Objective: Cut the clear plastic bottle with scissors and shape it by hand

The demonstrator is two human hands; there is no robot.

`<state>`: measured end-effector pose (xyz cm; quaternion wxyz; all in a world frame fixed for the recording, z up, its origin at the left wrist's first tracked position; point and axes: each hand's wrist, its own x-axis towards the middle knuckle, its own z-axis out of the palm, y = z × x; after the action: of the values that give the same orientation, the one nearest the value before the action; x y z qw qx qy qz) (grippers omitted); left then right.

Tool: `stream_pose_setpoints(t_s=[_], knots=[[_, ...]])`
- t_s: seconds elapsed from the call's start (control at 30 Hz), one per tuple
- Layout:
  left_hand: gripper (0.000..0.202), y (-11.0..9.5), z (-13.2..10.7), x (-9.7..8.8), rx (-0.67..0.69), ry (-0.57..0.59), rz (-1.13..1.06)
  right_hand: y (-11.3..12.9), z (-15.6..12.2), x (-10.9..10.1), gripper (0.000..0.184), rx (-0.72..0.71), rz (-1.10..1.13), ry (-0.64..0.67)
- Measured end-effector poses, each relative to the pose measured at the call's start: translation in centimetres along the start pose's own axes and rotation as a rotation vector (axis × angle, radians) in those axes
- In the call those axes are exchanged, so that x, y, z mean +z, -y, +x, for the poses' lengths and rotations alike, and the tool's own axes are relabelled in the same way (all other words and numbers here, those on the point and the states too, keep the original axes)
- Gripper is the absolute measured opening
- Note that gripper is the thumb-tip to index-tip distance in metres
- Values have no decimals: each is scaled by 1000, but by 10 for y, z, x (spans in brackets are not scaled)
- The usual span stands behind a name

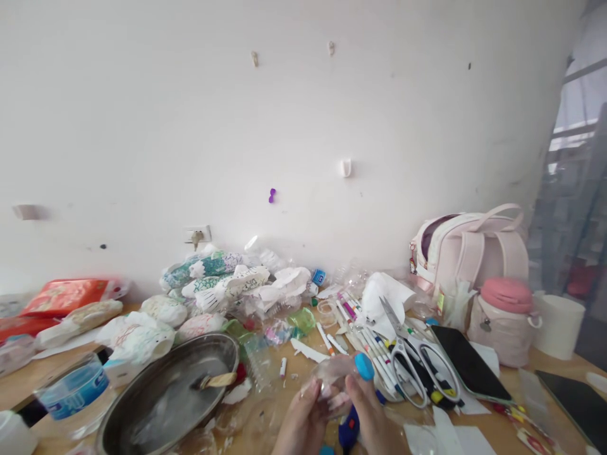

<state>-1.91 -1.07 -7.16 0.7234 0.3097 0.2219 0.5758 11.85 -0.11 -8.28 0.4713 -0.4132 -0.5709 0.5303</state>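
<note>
At the bottom centre both my hands hold a clear plastic bottle (332, 379) with a blue cap (364, 366). My left hand (303, 422) has its fingers curled against the bottle's left side. My right hand (372, 414) wraps the right side just below the cap. Under my hands lies a dark blue tool (349, 431), partly hidden. White-handled scissors (413, 360) lie just right of the cap, among several marker pens (365, 335).
A metal bowl (142, 411) with a brush (215, 380) sits at the left. Behind it is a heap of painted paper-wrapped shapes (213, 281). A pink bag (469, 249), pink-lidded jug (505, 319), phone (467, 360) and white cup (559, 325) stand at the right.
</note>
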Motion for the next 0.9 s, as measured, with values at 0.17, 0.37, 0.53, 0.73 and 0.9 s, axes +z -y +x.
stream_pose_setpoints(t_s=[0.17,0.37,0.53,0.73,0.9], knots=[[28,12,1,-4,13,121,53,8,0,-1,65,-90,18,-27],[25,10,-2,3,31,101,81,16,-4,2,68,-119,-17,55],[28,10,-2,-2,11,79,114,13,-4,7,78,-117,-2,-19],[35,5,-5,3,-9,90,182,6,-2,4,72,-135,-26,-21],[34,0,-7,6,-44,140,163,20,-5,8,77,-151,-36,-24]])
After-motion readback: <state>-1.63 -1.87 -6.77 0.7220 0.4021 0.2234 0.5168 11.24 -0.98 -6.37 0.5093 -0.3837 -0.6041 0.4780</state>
